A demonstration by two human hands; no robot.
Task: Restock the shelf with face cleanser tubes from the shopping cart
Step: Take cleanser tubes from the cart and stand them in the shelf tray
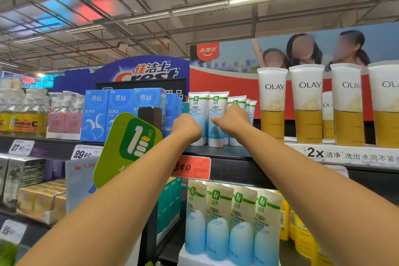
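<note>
Several white-and-blue face cleanser tubes stand cap-down in rows on the top shelf. My left hand reaches up to the leftmost front tube, and its fingers curl round the tube's lower part. My right hand is just right of it. Its thumb presses the second front tube and its fingers wrap a tube behind. More of the same cleanser tubes fill the shelf below. The shopping cart is out of view.
Tall Olay tubes stand close on the right of the cleansers. Blue boxes stand on the left. A green thumbs-up sign juts out under my left forearm. A red price tag hangs on the shelf edge.
</note>
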